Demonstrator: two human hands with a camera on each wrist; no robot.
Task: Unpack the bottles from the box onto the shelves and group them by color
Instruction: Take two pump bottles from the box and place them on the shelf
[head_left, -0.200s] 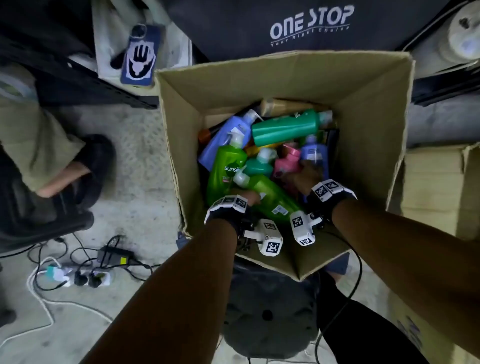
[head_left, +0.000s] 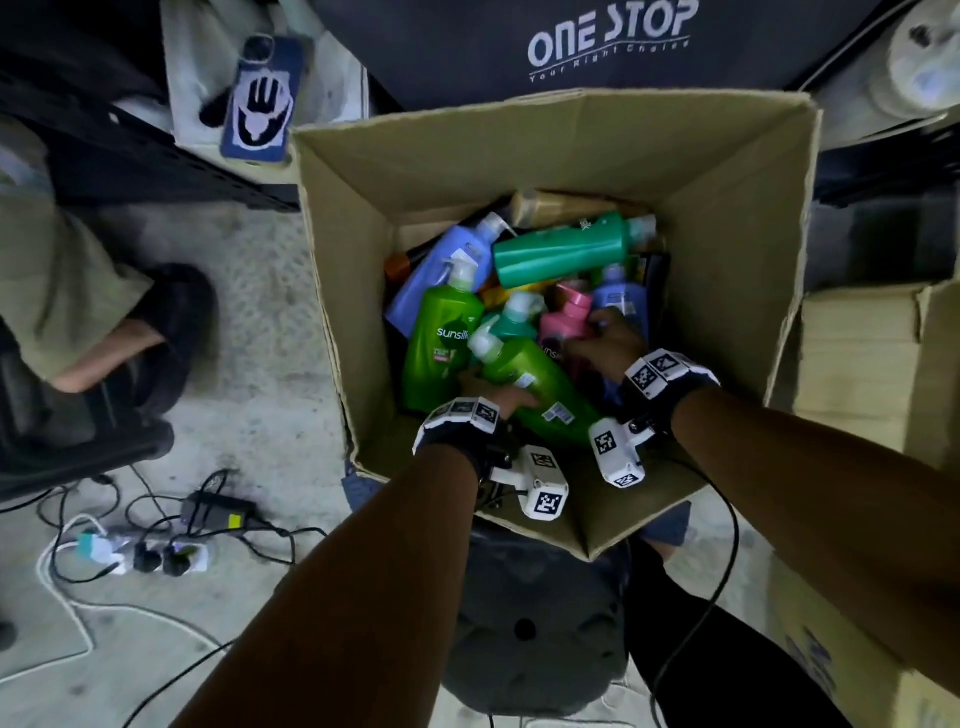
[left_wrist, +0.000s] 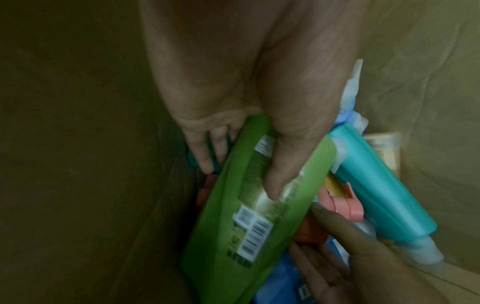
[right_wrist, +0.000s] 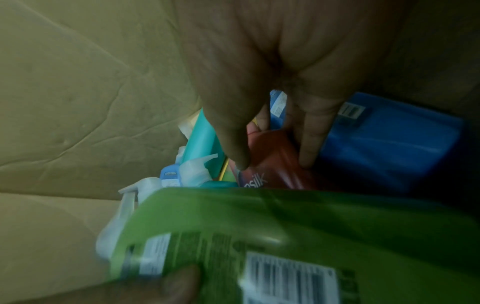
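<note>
An open cardboard box (head_left: 571, 140) holds several pump bottles in green, teal, blue, pink and gold. My left hand (head_left: 493, 397) grips a light green bottle (head_left: 540, 384) lying aslant near the box's front; the thumb presses its back label (left_wrist: 259, 205) and the fingers wrap underneath. My right hand (head_left: 605, 338) reaches over a pink bottle (head_left: 558, 325), with thumb and fingers closing round its dark red body (right_wrist: 275, 156). A second green bottle (head_left: 441, 343) stands to the left. A teal bottle (head_left: 561, 249) lies across the back.
A blue bottle (right_wrist: 389, 139) lies right of the pink one. A phone (head_left: 260, 98) rests on a ledge left of the box. A power strip and cables (head_left: 150, 551) lie on the floor. Another carton (head_left: 857, 364) stands at right. A seated person's leg (head_left: 104, 332) is at left.
My right hand has pushed a little deeper onto the pink bottle. The left hand keeps its hold on the green bottle.
</note>
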